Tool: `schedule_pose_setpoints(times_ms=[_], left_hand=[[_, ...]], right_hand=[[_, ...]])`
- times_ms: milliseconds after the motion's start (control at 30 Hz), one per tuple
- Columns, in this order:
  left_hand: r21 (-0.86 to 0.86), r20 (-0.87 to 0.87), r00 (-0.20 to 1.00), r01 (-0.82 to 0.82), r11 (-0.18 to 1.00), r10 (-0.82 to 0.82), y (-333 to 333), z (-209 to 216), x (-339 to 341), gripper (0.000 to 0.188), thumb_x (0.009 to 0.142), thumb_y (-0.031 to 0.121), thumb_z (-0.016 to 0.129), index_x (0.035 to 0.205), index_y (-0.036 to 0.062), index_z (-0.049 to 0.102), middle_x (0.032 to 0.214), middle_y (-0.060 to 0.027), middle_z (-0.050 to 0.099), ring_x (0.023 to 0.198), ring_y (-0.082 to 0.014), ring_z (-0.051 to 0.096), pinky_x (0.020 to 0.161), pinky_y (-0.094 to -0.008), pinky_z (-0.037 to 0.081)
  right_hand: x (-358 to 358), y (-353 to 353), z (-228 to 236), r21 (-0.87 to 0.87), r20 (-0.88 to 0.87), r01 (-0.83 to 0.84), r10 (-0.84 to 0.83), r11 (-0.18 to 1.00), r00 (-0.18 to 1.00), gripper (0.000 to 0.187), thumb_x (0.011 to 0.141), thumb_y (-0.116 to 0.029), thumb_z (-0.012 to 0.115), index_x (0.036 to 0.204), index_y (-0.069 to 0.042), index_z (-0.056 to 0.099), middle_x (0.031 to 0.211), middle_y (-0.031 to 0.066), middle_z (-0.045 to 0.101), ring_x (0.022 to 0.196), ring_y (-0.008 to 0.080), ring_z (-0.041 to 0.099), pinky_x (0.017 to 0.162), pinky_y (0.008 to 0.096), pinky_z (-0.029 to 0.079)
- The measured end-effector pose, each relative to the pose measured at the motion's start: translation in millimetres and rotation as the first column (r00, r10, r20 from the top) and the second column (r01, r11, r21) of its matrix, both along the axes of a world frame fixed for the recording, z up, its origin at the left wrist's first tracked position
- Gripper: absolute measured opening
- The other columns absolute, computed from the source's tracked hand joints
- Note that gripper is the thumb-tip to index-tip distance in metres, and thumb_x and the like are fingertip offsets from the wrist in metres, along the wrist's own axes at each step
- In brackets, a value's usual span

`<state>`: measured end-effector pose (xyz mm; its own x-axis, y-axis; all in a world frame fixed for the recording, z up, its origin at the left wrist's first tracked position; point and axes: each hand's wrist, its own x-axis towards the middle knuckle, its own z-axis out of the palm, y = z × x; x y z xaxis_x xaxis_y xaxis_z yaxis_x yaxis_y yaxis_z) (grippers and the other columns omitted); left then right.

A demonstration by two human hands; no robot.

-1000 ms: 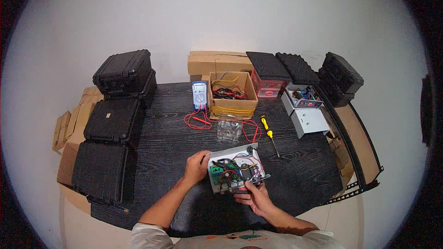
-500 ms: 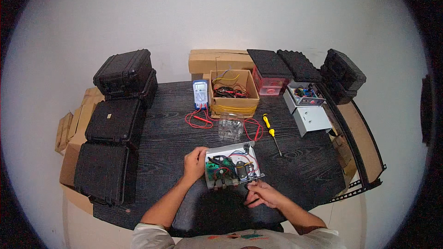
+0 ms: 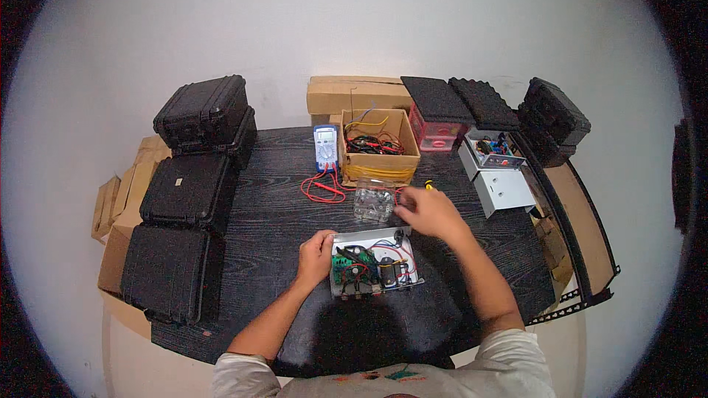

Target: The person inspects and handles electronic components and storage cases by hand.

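Note:
My left hand (image 3: 317, 256) is closed on the left edge of a shallow white metal enclosure (image 3: 376, 234). Its exposed inside shows a green circuit board (image 3: 350, 269), a dark cylindrical part and red, blue, yellow and black wires. My right hand (image 3: 431, 214) is at the right side of a clear plastic tray (image 3: 375, 205), beyond the enclosure. Blur on its fingertips leaves unclear whether they pinch anything. Small items inside the tray are too fine to name. Behind the right hand only a bit of a yellow screwdriver handle (image 3: 429, 185) shows.
A blue-and-white multimeter (image 3: 325, 149) with red leads stands beside a cardboard box (image 3: 380, 164) of cables. Black hard cases (image 3: 173, 262) line the left. At the right are an open white device (image 3: 495, 151), a white metal cover (image 3: 504, 190) and a red drawer box (image 3: 441, 133).
My right hand has left the enclosure's lower right edge and moved forward to the clear tray, covering most of the screwdriver. The left hand keeps its hold.

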<state>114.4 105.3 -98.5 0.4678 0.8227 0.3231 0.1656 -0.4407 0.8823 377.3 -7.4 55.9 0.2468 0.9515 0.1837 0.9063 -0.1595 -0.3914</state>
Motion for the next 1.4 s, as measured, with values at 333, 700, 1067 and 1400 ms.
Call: schedule_pose_setpoints(times_ms=[333, 700, 1067, 1400], left_hand=[[-0.016, -0.038, 0.999, -0.015, 1.000, 0.014, -0.5, 5.5, 1.2, 0.020, 0.102, 0.016, 0.059, 0.109, 0.0012, 0.071, 0.093, -0.0146, 0.076, 0.083, -0.0224, 0.074, 0.076, -0.0354, 0.056], [0.047, 0.027, 1.000, -0.014, 0.999, 0.013, 0.8, 5.6, 2.3, 0.020, 0.102, 0.015, 0.058, 0.106, 0.0014, 0.071, 0.086, -0.0160, 0.073, 0.075, -0.0225, 0.072, 0.070, -0.0347, 0.055], [-0.020, -0.005, 1.000, -0.008, 1.000, 0.008, 2.1, 0.5, -1.0, 0.021, 0.103, 0.019, 0.058, 0.108, 0.0030, 0.072, 0.094, -0.0139, 0.076, 0.085, -0.0226, 0.074, 0.077, -0.0352, 0.056], [-0.057, -0.043, 0.999, 0.002, 0.998, -0.004, 3.0, 6.4, 1.5, 0.023, 0.104, 0.020, 0.058, 0.108, 0.0031, 0.073, 0.098, -0.0113, 0.077, 0.090, -0.0199, 0.073, 0.081, -0.0345, 0.056]], right_hand=[[43.8, 100.6, -77.6, -0.299, 0.166, 0.005, 0.047, 0.954, 0.985, 0.033, 0.084, -0.021, 0.076, 0.113, -0.005, 0.070, 0.107, 0.0234, 0.073, 0.105, 0.0421, 0.069, 0.094, 0.0485, 0.055], [20.2, 140.0, -82.5, -0.262, 0.226, -0.209, 0.271, 0.942, 0.936, 0.014, 0.076, -0.014, 0.074, 0.090, -0.010, 0.077, 0.093, 0.0156, 0.076, 0.090, 0.0324, 0.073, 0.077, 0.0458, 0.057], [8.2, 167.1, -93.7, -0.530, 0.025, -0.325, 0.398, 0.783, 0.917, 0.013, 0.076, -0.005, 0.070, 0.085, -0.011, 0.077, 0.090, 0.0136, 0.077, 0.088, 0.0321, 0.074, 0.078, 0.0457, 0.057], [26.0, 152.4, -76.2, -0.318, -0.182, -0.378, 0.336, 0.869, 0.924, 0.012, 0.075, -0.009, 0.080, 0.084, -0.005, 0.074, 0.076, 0.0046, 0.073, 0.069, 0.0168, 0.066, 0.065, 0.0359, 0.053]])
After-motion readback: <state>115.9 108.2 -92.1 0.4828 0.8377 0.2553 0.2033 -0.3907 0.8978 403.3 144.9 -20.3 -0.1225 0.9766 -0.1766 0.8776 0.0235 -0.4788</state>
